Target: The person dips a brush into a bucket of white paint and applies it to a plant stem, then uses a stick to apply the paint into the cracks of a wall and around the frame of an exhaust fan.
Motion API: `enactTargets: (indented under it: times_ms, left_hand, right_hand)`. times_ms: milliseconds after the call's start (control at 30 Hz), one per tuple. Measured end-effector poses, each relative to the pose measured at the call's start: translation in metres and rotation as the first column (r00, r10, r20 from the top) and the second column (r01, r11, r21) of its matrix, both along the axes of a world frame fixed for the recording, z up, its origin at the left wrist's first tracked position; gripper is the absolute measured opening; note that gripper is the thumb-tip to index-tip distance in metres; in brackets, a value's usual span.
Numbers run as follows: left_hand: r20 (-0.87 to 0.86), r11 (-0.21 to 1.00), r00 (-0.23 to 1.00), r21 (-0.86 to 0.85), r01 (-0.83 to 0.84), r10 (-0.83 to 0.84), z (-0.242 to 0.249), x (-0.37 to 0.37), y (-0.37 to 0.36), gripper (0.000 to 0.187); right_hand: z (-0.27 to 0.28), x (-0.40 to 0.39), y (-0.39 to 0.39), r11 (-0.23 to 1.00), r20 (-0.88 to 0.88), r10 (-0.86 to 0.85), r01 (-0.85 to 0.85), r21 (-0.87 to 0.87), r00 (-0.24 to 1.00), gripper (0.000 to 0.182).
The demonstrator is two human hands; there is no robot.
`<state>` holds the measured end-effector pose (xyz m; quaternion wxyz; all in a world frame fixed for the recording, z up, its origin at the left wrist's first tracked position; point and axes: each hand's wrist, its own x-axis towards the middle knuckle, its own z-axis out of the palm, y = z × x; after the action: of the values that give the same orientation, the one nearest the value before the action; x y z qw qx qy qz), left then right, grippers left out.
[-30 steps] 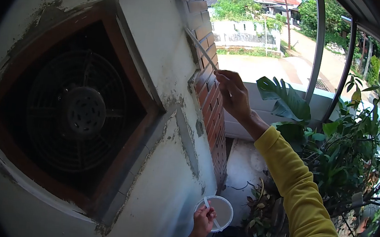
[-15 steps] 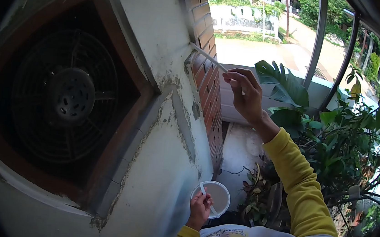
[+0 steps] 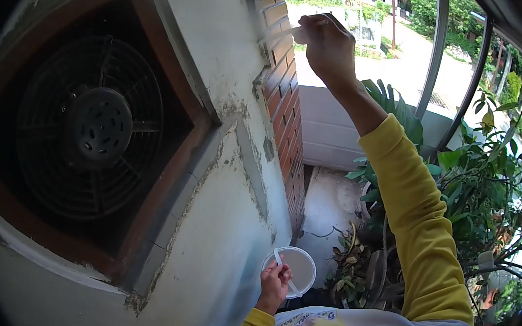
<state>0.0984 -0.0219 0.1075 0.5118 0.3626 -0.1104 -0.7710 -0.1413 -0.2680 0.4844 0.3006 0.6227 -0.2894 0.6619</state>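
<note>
My right hand [image 3: 327,47], closed, is raised at the brick edge of the wall. It holds a thin pale stick [image 3: 279,37], smeared by motion, whose far end reaches the corner where white plaster [image 3: 217,33] meets the brick facing [image 3: 285,118]. Low in the view, my left hand [image 3: 273,285] is wrapped around the white strap handle [image 3: 277,257] of a small round bucket [image 3: 314,274]. The bucket hangs close to the wall, in front of my body, and a greyish-beige surface shows inside it.
A large fan [image 3: 98,127] sits in a reddish-brown frame [image 3: 177,155] at left. Plaster around it is cracked and flaking. Leafy plants [image 3: 441,186] crowd the right, beside dark metal bars [image 3: 466,88]. A low white wall [image 3: 330,126] stands ahead, with a road [image 3: 408,67] beyond.
My right hand has moved up and slightly left along the brick edge, carrying the pale stick with it. My left hand and the bucket stay almost where they were.
</note>
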Motion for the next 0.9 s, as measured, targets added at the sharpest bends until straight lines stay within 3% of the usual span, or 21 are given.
enactTargets:
  times_ms: [33, 100, 133, 233, 367, 467, 567, 600, 633, 700, 900]
  left_hand:
    - [-0.001, 1.0, 1.0, 0.003, -0.003, 0.003, 0.001, 0.001, 0.0, 0.03]
    - [-0.011, 1.0, 1.0, 0.001, -0.003, 0.003, 0.0, 0.001, 0.001, 0.03]
    - [-0.019, 1.0, 1.0, -0.006, -0.001, 0.001, -0.002, 0.001, 0.0, 0.03]
    - [-0.018, 1.0, 1.0, 0.0, -0.004, 0.004, 0.001, 0.001, 0.001, 0.033]
    - [-0.02, 1.0, 1.0, -0.002, -0.004, 0.004, 0.003, -0.001, 0.0, 0.034]
    - [-0.013, 1.0, 1.0, 0.005, -0.007, 0.007, 0.001, -0.001, 0.0, 0.034]
    - [-0.009, 1.0, 1.0, 0.011, -0.009, 0.009, -0.004, -0.002, 0.0, 0.034]
    - [-0.005, 1.0, 1.0, 0.02, -0.013, 0.013, -0.003, -0.002, 0.0, 0.034]
    - [0.0, 0.999, 1.0, 0.03, -0.016, 0.016, -0.002, -0.001, 0.001, 0.034]
    - [-0.001, 1.0, 1.0, 0.014, -0.017, 0.017, -0.001, 0.001, 0.001, 0.034]
    - [-0.012, 1.0, 1.0, 0.007, -0.018, 0.018, -0.005, 0.002, 0.002, 0.033]
  right_hand:
    - [0.013, 0.007, 0.007, 0.988, 0.144, 0.11, -0.124, 0.088, 0.983, 0.021]
    - [0.033, 0.008, 0.004, 0.975, 0.202, 0.162, -0.189, 0.121, 0.966, 0.022]
    - [0.041, 0.009, 0.005, 0.983, 0.169, 0.143, -0.159, 0.088, 0.975, 0.018]
    - [0.067, 0.011, 0.017, 0.955, 0.155, 0.193, -0.222, 0.198, 0.969, 0.017]
    - [0.092, 0.019, 0.027, 0.975, -0.038, 0.165, -0.169, -0.144, 0.986, 0.016]
    - [0.108, 0.026, 0.024, 0.943, -0.029, 0.255, -0.255, -0.215, 0.966, 0.015]
    - [0.118, 0.032, 0.015, 0.936, -0.009, 0.242, -0.236, -0.261, 0.97, 0.011]
    - [0.114, 0.028, -0.005, 0.918, 0.0, 0.212, -0.199, -0.343, 0.977, 0.012]
    - [0.109, 0.022, -0.026, 0.941, 0.003, 0.225, -0.217, -0.261, 0.974, 0.007]
    - [0.088, 0.016, -0.04, 0.941, -0.045, 0.145, -0.152, -0.301, 0.988, 0.006]
    - [-0.014, 0.014, -0.003, 0.984, -0.018, 0.171, -0.172, -0.035, 0.985, 0.011]
